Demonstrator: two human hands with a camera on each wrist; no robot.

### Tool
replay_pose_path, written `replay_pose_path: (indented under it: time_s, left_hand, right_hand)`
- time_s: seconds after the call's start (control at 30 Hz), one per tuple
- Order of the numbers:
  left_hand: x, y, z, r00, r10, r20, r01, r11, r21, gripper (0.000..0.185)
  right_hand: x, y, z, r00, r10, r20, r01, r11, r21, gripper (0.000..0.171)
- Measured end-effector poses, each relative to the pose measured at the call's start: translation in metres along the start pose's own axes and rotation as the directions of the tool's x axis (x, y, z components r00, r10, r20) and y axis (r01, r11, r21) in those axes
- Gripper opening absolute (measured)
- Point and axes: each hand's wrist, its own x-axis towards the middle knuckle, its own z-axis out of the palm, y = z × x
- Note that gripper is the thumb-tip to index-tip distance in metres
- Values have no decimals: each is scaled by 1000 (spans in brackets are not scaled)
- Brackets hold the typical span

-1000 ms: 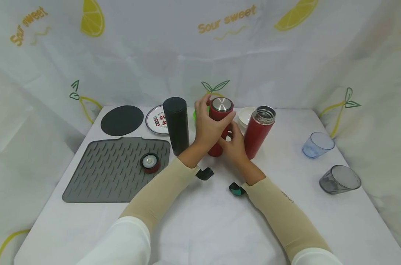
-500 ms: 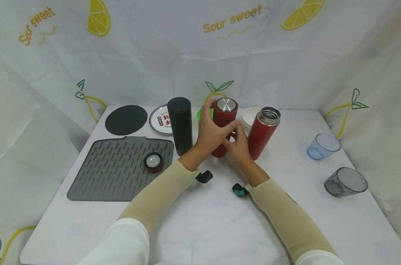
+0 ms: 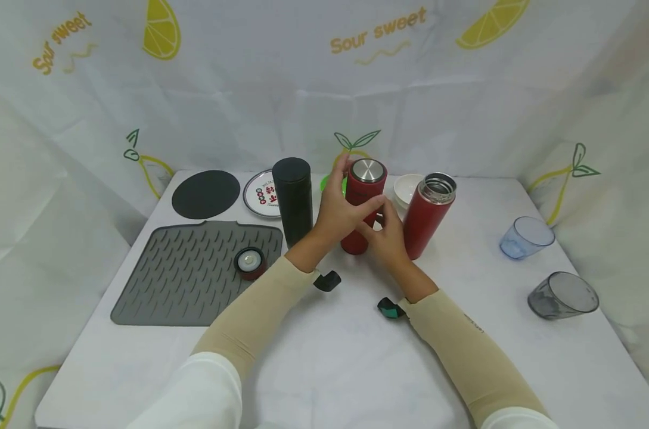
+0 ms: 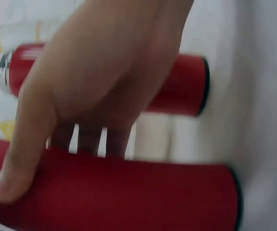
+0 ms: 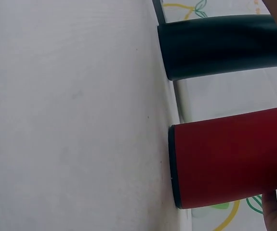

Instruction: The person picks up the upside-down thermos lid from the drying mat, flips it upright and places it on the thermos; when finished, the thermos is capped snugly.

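A red thermos (image 3: 358,238) with a steel-topped lid (image 3: 369,171) stands upright on the table between both hands. My left hand (image 3: 337,208) holds its upper part from the left, thumb across the front and one finger raised beside the lid. From the right, my right hand (image 3: 387,238) grips the body; in the left wrist view its thumb lies along the thermos (image 4: 128,197) and its other fingers go behind. A second red thermos (image 3: 425,223), lidless with a bare steel neck, stands right of my right hand. A dark red lid (image 3: 250,262) lies underside up on the grey mat (image 3: 179,280).
A black tumbler (image 3: 294,199) stands just left of my left hand. Behind are a black round mat (image 3: 206,194), a printed plate (image 3: 260,196), a green item (image 3: 326,183) and a white bowl (image 3: 404,187). Blue (image 3: 525,236) and grey (image 3: 562,295) glasses stand at right.
The head view has shifted, so the scene sits slightly farther right. My left hand's raised finger has shifted a little by the lid. Both hands stay on the same red thermos.
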Motion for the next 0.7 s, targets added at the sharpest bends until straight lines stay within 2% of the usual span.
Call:
replay_pose_path:
  time_s: [0.07, 0.13, 0.23, 0.37, 0.47, 0.63, 0.7]
  left_hand:
    - [-3, 2, 4, 999, -32, -40, 34, 998, 54, 91]
    - [-4, 4, 6, 996, -62, -64, 66, 995, 76, 88]
    - [-3, 5, 5, 994, -100, -50, 102, 994, 35, 75]
    - [2, 4, -2, 996, -81, 33, 83, 994, -72, 67]
    - [3, 3, -3, 996, -66, 62, 71, 994, -80, 72]
    - [1, 5, 3, 996, -84, -1, 84, 996, -16, 77]
    - [2, 6, 1, 996, -91, -14, 90, 996, -20, 73]
  right_hand:
    - [3, 11, 1, 1000, 2, -1, -2, 1000, -1, 63]
    - [5, 18, 1, 1000, 12, -3, -12, 1000, -7, 63]
    - [5, 20, 0, 1000, 29, -3, -29, 1000, -12, 69]
    - [3, 20, -2, 999, 32, -6, -32, 999, -11, 75]
    - [3, 19, -4, 1000, 19, -10, -19, 1000, -18, 72]
    - [4, 20, -3, 1000, 11, 1, -10, 1000, -13, 66]
    - [4, 20, -1, 1000, 20, 5, -20, 1000, -5, 68]
